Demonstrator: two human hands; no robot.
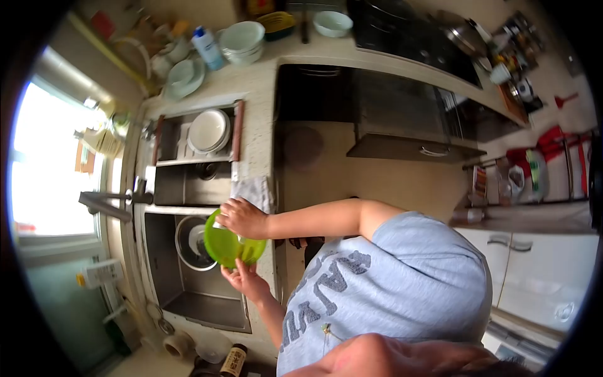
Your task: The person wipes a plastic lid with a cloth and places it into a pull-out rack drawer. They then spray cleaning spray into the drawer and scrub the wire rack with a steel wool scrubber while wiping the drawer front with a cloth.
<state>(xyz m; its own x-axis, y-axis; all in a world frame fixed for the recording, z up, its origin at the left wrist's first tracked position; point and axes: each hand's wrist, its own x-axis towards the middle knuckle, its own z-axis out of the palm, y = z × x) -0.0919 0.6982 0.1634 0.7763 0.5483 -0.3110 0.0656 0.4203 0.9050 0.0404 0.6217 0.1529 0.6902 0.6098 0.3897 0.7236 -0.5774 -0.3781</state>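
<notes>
A bright green bowl (221, 244) is tilted over the right edge of the lower sink basin (201, 305). My left hand (247, 281) grips its lower rim, thumb and fingers closed on the wall. Over the upper part of the bowl, my right hand (244, 218) is closed, fingers curled at the rim. Bits of something white show under those fingers, too small and covered to name. Behind the bowl, a round steel pot (182, 242) stands in the basin with a pale dish (196, 240) in it, partly hidden.
White plates (208, 130) are stacked in the upper basin. A faucet (107, 202) reaches over from the window side. A grey cloth (252, 190) lies on the counter by my right wrist. Pale bowls (242, 41) and a blue-capped bottle (208, 48) stand at the back, near a stove (414, 41).
</notes>
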